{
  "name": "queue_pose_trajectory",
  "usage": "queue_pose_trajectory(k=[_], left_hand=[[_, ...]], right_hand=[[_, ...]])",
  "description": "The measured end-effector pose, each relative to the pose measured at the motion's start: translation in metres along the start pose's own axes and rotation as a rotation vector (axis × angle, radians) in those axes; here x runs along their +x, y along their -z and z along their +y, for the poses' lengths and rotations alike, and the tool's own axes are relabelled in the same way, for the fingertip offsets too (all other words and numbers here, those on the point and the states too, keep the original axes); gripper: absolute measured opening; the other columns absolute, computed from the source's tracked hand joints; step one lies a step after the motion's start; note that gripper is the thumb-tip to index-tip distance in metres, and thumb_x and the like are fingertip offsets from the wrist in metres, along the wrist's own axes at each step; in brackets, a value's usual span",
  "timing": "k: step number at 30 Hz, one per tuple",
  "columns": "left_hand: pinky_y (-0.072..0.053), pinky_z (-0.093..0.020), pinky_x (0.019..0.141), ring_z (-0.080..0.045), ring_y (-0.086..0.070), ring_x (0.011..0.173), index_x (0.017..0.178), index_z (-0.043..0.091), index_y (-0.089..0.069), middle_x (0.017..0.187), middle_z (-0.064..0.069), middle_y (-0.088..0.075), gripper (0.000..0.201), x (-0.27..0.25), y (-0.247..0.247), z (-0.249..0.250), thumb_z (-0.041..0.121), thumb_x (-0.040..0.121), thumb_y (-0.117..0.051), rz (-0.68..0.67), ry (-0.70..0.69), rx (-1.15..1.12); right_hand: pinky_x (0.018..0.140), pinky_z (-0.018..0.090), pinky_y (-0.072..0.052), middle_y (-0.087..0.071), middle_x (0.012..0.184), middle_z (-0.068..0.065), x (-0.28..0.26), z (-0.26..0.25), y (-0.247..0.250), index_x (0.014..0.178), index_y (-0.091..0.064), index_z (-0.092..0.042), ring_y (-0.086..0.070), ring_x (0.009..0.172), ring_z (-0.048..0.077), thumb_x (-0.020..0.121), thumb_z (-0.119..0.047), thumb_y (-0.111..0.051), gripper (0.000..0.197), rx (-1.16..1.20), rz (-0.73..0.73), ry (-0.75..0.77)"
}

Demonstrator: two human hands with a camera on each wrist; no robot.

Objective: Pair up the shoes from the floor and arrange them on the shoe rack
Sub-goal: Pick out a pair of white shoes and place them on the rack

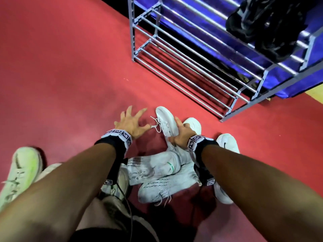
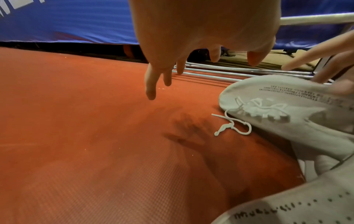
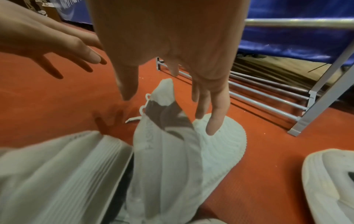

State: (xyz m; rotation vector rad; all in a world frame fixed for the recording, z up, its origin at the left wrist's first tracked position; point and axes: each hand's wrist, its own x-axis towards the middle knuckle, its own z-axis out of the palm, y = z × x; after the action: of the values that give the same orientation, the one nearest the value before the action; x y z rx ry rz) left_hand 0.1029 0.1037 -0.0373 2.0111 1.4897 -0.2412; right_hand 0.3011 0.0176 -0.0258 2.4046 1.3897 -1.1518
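Observation:
A white knit sneaker (image 1: 164,119) (image 2: 298,121) (image 3: 166,151) lies on the red floor in front of the grey metal shoe rack (image 1: 183,70), its lace (image 2: 232,126) trailing to the left. My right hand (image 1: 176,132) (image 3: 168,110) is over its side, thumb and straight fingers (image 3: 212,125) spread on either side, not closed on it. Just left of that shoe, my left hand (image 1: 139,119) (image 2: 199,66) hovers above the floor with fingers splayed, holding nothing. More white sneakers (image 1: 157,173) are piled beneath my wrists.
A pair of black shoes (image 1: 262,27) sits on the rack's top shelf at the right; the lower bars are bare. A white shoe with a black swoosh (image 1: 227,145), a white toe (image 1: 193,124) and a green-white sneaker (image 1: 21,172) lie around. Blue cover (image 1: 262,81) behind the rack.

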Motion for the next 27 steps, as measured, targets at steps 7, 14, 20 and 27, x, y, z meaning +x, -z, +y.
queue_pose_trajectory(k=[7, 14, 20, 27], left_hand=[[-0.021, -0.069, 0.108, -0.036, -0.009, 0.147, 0.147, 0.055, -0.016, 0.163, -0.002, 0.002, 0.072, 0.007, -0.014, -0.012, 0.065, 0.086, -0.053, -0.018, 0.037, -0.048], [-0.031, -0.057, 0.11, -0.041, -0.03, 0.139, 0.151, 0.041, -0.01, 0.156, -0.015, -0.026, 0.088, 0.015, -0.01, -0.011, 0.08, 0.079, -0.043, -0.015, -0.003, -0.163], [-0.037, -0.042, 0.108, -0.033, -0.045, 0.133, 0.154, 0.018, 0.004, 0.152, -0.01, -0.04, 0.109, 0.015, 0.007, -0.022, 0.076, 0.08, -0.051, 0.066, 0.081, -0.489], [-0.044, -0.046, 0.102, -0.026, -0.055, 0.12, 0.144, 0.023, -0.02, 0.136, -0.002, -0.053, 0.12, 0.021, 0.021, -0.053, 0.087, 0.05, -0.061, 0.213, 0.234, -0.97]], right_hand=[[0.1, 0.038, -0.041, -0.055, 0.129, 0.025, 0.001, -0.008, -0.005, 0.156, 0.001, -0.029, -0.055, 0.117, 0.038, 0.094, -0.021, -0.053, 0.082, -0.015, 0.078, -0.002], [0.098, 0.036, -0.041, -0.059, 0.125, 0.022, -0.001, -0.033, 0.019, 0.156, 0.001, -0.028, -0.055, 0.117, 0.039, 0.091, -0.014, -0.052, 0.085, -0.017, 0.024, 0.157], [0.092, 0.032, -0.046, -0.064, 0.117, 0.004, 0.013, -0.084, 0.029, 0.15, -0.019, -0.034, -0.061, 0.108, 0.029, 0.089, -0.014, -0.056, 0.074, 0.14, 0.047, 0.321], [0.062, 0.018, -0.052, -0.064, 0.088, -0.003, 0.022, -0.129, 0.005, 0.141, -0.026, -0.037, -0.066, 0.07, 0.002, 0.086, 0.017, -0.054, 0.082, 0.547, -0.195, 0.4]])
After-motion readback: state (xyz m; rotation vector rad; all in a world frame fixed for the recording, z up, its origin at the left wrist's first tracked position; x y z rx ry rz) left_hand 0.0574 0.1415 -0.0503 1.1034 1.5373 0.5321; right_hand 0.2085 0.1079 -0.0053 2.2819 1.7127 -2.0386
